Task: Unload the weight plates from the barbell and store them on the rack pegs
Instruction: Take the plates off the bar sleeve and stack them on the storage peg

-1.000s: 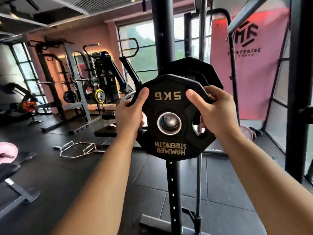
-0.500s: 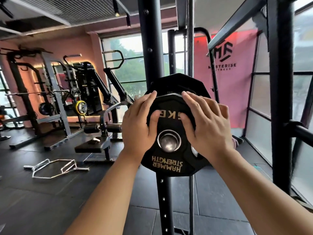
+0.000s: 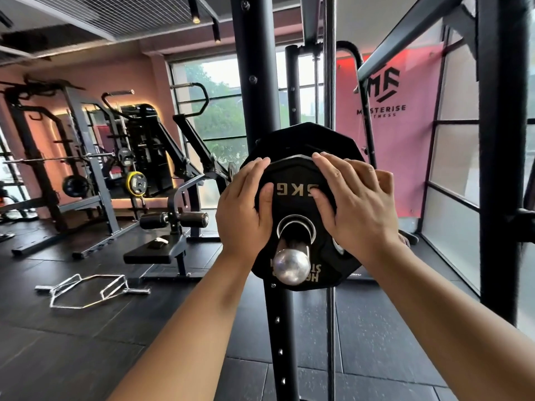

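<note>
Your left hand (image 3: 243,206) and right hand (image 3: 356,204) lie flat on the 5 kg plate (image 3: 292,206), fingers straight, gripping nothing. The plate is threaded on the rack peg (image 3: 289,263), just in front of a larger plate (image 3: 304,140). Press evenly on both sides so it slides home square.

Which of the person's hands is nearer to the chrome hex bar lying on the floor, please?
Left. The left hand presses the left half of the 5 kg plate, toward the hex bar; the right hand presses its right half, farther off.
</note>
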